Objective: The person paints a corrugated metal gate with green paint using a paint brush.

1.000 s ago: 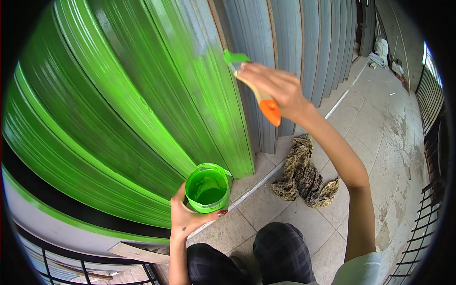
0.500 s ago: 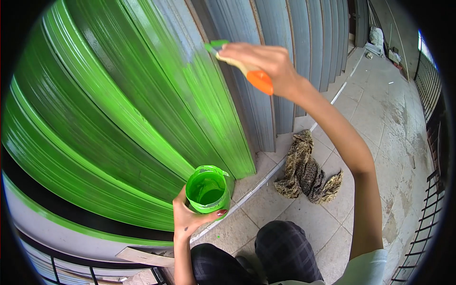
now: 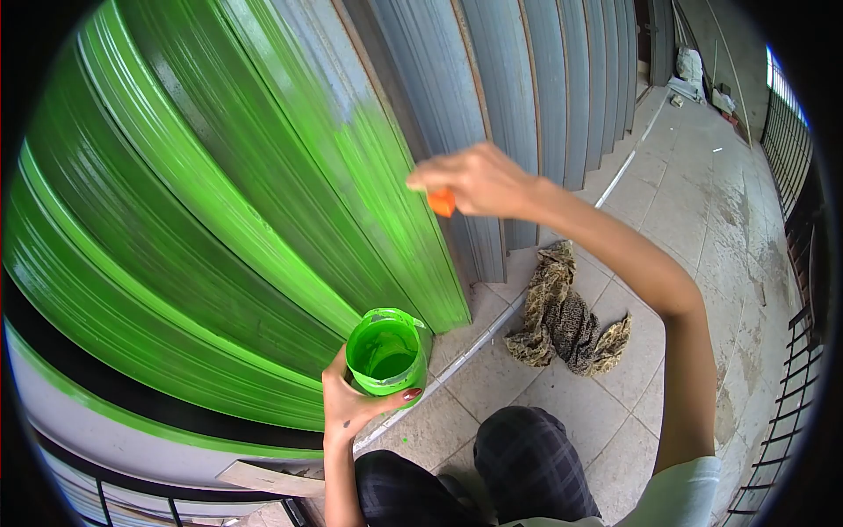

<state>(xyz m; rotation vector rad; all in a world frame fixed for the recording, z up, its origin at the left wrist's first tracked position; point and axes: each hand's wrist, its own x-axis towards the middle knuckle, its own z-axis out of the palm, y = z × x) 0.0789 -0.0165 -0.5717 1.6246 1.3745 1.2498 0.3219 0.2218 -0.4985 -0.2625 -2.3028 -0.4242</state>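
Note:
My right hand (image 3: 474, 180) is closed around a paintbrush whose orange handle end (image 3: 442, 202) pokes out below the fingers; the bristles are hidden. It is at the edge of a corrugated metal panel (image 3: 351, 184), where fresh green paint meets bare grey. Down in front of my knees, my left hand (image 3: 356, 400) grips an open tub of green paint (image 3: 386, 358) from the side, thumb across its front. The tub stays upright, its inner wall coated and a pool of paint at the bottom.
Unpainted grey panels (image 3: 509, 105) run on to the right. A crumpled patterned cloth (image 3: 566, 312) lies on the tiled floor (image 3: 667, 263) beside the track. Black metal grilles (image 3: 777, 422) stand at the far right, and a flat board (image 3: 268, 477) lies at lower left.
My right hand has moved down along the panel edge with the paintbrush, and its bristles have gone out of sight. The left hand holds the tub in nearly the same place.

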